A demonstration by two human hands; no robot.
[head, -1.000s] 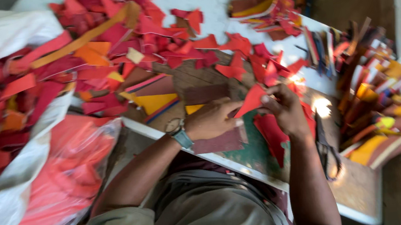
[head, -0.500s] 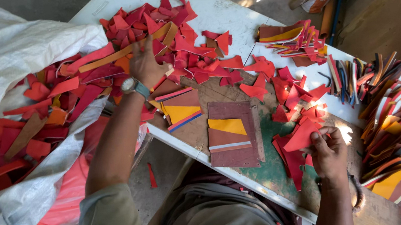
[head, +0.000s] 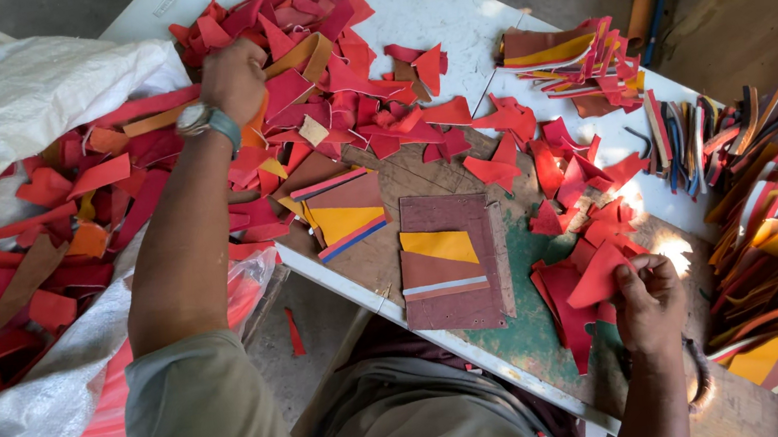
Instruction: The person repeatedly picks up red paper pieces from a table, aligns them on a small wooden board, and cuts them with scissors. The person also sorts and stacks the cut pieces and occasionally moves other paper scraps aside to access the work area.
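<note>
While the left hand (head: pixel 234 78) reaches into the heap of red and orange leather offcuts (head: pixel 314 71) on the white bench (head: pixel 443 7), fingers curled shut among them, the right hand (head: pixel 650 301) pinches a red triangular scrap (head: pixel 599 275) beside a brown rectangular board (head: pixel 452 260).

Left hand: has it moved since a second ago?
Yes. The left hand left the brown patchwork panel and now reaches up-left into the red scrap pile.
</note>
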